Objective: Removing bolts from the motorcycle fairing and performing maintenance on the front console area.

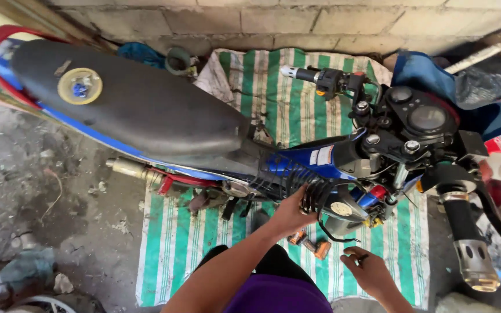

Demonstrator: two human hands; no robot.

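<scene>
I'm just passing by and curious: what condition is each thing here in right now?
Motorcycle: standing on the striped mat, side panels off.
Striped mat: spread flat on the ground.
Left hand: touching the black finned part at the frame.
Right hand: holding a small dark tool.
Orange tool: lying on the mat.

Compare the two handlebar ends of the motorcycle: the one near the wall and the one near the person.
The far handlebar end is slim, with a black sleeve and a small silver tip; the near handlebar end looks much thicker, with a large chrome end cap. The far one lies over the green-striped cloth; the near one hangs past the cloth's edge. Both stick out from the same bar, and neither hand touches them.
</scene>
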